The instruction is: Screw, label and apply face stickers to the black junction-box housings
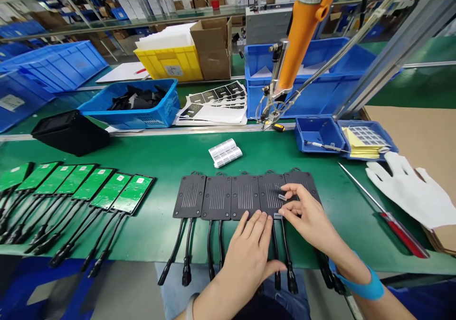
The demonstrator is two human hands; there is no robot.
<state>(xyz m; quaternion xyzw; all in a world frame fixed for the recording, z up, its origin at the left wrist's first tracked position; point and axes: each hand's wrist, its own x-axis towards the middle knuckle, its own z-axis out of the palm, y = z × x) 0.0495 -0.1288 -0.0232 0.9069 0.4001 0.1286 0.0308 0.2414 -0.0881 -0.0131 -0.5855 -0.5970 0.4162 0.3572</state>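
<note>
Several flat black boxes (191,196) lie side by side in a row, each with screws at its corners, slots in its face and black cables toward me. My left hand (248,249) rests with outstretched fingers on the lower edges of the middle boxes. Over the right part of the row, my right hand (307,214) is closed in a pinch on a small grey label (281,197). A second small label (278,215) shows at the lower edge of the box under that hand. Its fingers partly hide the last box (302,180).
Green circuit boards (136,194) with cables line the left. A label sheet (225,153) lies behind the row. An orange electric screwdriver (302,30) hangs above. At right are a red-handled screwdriver (395,222), a white glove (409,189) and a small blue bin (318,132).
</note>
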